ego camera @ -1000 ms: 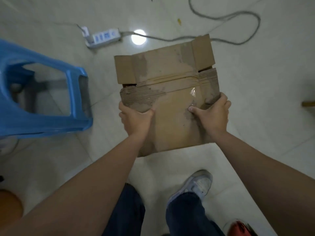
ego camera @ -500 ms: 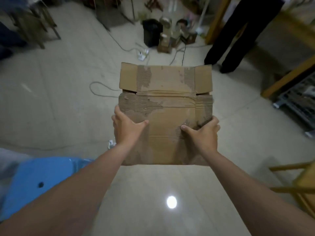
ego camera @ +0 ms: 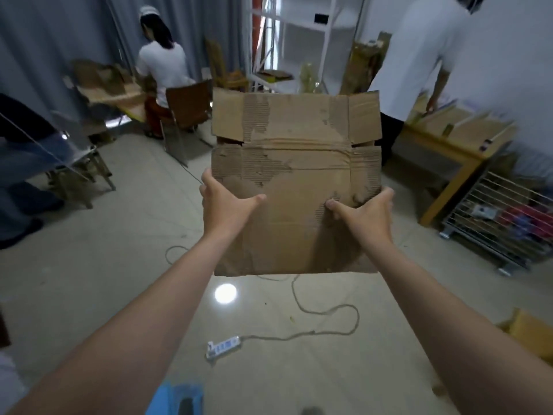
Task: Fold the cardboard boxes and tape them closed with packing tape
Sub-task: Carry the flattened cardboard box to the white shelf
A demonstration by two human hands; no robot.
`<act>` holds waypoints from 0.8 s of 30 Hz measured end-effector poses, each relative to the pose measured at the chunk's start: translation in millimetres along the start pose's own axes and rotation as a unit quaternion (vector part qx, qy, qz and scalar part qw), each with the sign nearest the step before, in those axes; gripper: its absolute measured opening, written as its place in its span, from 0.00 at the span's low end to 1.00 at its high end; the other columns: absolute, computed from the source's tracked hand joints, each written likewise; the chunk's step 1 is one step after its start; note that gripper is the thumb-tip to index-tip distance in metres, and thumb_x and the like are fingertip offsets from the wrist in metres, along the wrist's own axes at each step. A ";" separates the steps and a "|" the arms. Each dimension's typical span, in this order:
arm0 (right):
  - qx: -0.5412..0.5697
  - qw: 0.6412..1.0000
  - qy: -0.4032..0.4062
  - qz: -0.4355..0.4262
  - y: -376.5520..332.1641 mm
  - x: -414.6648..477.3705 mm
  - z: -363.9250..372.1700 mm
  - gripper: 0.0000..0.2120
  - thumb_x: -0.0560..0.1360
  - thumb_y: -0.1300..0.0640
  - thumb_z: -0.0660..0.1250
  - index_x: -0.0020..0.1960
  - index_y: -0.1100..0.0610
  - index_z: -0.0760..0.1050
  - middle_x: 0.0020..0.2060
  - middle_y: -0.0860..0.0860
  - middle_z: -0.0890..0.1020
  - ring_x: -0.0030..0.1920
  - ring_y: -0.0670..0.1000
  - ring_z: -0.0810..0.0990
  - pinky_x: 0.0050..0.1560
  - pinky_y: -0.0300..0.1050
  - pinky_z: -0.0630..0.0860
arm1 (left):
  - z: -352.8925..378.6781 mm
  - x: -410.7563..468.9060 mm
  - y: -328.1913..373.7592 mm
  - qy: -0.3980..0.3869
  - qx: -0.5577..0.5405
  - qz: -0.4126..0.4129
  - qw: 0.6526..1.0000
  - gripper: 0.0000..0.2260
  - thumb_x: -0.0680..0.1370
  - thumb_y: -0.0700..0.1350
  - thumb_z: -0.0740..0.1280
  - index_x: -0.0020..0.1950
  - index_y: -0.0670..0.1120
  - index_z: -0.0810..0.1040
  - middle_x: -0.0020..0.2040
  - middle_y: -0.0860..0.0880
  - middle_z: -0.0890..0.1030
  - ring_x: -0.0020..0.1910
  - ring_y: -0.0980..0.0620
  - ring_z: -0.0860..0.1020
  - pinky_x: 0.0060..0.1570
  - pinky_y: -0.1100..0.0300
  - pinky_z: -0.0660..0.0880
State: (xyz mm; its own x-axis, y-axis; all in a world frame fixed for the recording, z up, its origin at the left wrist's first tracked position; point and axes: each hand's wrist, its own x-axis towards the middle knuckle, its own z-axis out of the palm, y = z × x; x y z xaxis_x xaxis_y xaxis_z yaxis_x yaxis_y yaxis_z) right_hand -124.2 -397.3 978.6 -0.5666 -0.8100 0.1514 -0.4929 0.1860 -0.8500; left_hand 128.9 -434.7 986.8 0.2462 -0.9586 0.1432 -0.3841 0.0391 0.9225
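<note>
Both hands grip the flat box point(ego camera: 296, 187), left hand point(ego camera: 224, 205) and right hand point(ego camera: 366, 209) at its sides. It looks light, thin and bendy, so holding both side edges works best.

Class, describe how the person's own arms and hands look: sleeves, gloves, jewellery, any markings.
The left forearm and right forearm are bare, with no sleeve in view. The left hand and right hand wear no gloves; no watch, ring, bracelet or marking shows.

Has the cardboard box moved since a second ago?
Yes. The cardboard box has been lifted: the power strip, earlier beside its far edge, now lies well below it.
</note>
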 end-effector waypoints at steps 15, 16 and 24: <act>0.055 0.997 -0.046 -0.027 -64.4 227.7 82.6 0.47 0.60 0.41 0.84 0.68 0.56 0.61 0.66 0.53 0.74 0.64 0.54 0.76 0.59 0.49 0.73 | 82.2 207.0 55.5 0.036 -0.003 -0.013 0.999 0.53 0.66 0.52 0.83 0.80 0.50 0.51 0.75 0.44 0.65 0.72 0.44 0.67 0.66 0.52 0.69; 0.061 0.996 -0.053 -0.031 -68.6 242.4 89.9 0.46 0.61 0.43 0.84 0.67 0.56 0.61 0.65 0.52 0.75 0.62 0.52 0.76 0.56 0.47 0.71 | 87.2 223.3 55.8 0.038 -0.002 -0.014 0.999 0.53 0.66 0.53 0.83 0.80 0.50 0.51 0.75 0.44 0.65 0.72 0.44 0.67 0.66 0.52 0.69; 0.022 0.994 -0.096 -0.047 -97.0 346.0 171.0 0.45 0.62 0.41 0.83 0.68 0.54 0.61 0.67 0.53 0.73 0.66 0.58 0.73 0.62 0.52 0.71 | 106.5 354.1 41.1 0.056 0.004 -0.007 0.998 0.52 0.66 0.52 0.83 0.79 0.51 0.52 0.73 0.44 0.66 0.71 0.46 0.68 0.61 0.56 0.68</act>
State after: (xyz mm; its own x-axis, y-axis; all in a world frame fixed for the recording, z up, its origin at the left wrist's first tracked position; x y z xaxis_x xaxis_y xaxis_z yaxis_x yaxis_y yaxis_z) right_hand -159.6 -790.7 1027.2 -0.3820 -0.9142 0.1353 -0.5052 0.0840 -0.8589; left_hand 105.6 -802.6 1037.2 0.3489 -0.9217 0.1695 -0.3874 0.0228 0.9216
